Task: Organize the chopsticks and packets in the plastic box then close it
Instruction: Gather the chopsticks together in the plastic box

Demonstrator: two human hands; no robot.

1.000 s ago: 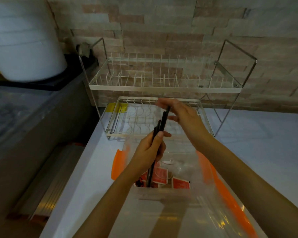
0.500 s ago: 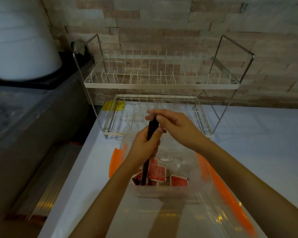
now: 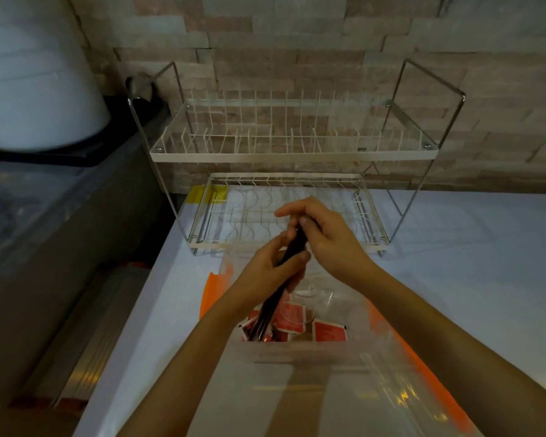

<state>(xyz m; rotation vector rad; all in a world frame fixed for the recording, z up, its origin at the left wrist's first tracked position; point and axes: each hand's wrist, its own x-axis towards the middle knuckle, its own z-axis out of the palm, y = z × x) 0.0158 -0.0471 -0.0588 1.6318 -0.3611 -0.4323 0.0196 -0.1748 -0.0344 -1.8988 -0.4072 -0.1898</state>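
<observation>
A bundle of dark chopsticks (image 3: 271,305) stands tilted, its lower end down inside the clear plastic box (image 3: 300,353) with orange side latches. My left hand (image 3: 273,268) grips the bundle around its middle. My right hand (image 3: 325,234) is closed over the upper tips, fingers pinching them from above. Several red packets (image 3: 328,331) lie on the box floor around the chopsticks' lower end. The box's clear lid (image 3: 388,402) lies open toward me, in the near right.
A two-tier white wire dish rack (image 3: 293,156) stands just behind the box against the brick wall. A large white container (image 3: 35,89) sits on a dark counter at the left. The white table's left edge drops beside the box.
My right hand came down over the chopsticks' tips and pressed them lower. The bundle sank deeper into the box and less of it sticks out above my left hand.
</observation>
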